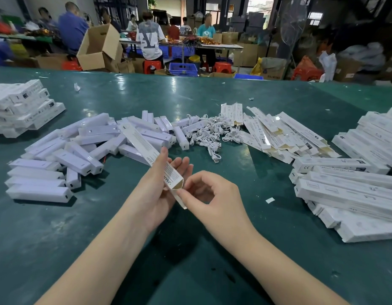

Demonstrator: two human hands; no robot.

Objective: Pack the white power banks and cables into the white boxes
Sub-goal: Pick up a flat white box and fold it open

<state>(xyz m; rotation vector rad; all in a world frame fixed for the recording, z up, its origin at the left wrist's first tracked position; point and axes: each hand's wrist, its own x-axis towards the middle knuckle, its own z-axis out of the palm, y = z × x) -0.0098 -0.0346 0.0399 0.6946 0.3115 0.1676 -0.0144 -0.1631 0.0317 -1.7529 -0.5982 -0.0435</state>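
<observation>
L hand [156, 190] grips white box [150, 151], near end open. R hand [209, 194] pinches its end flap [180, 200]. Power banks [80, 146], cables [209, 133] on table [190, 260].

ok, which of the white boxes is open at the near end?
The white box held in the left hand: its near end shows the brown inside, and the right hand pinches its end flap. All other boxes lie on the table.

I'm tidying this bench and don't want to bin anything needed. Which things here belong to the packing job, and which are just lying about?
Belong to the job:
box held by the left hand, its end flap pinched by the right hand
power banks
cables
flat boxes
box stacks

Lying about:
paper scraps on the table
</observation>
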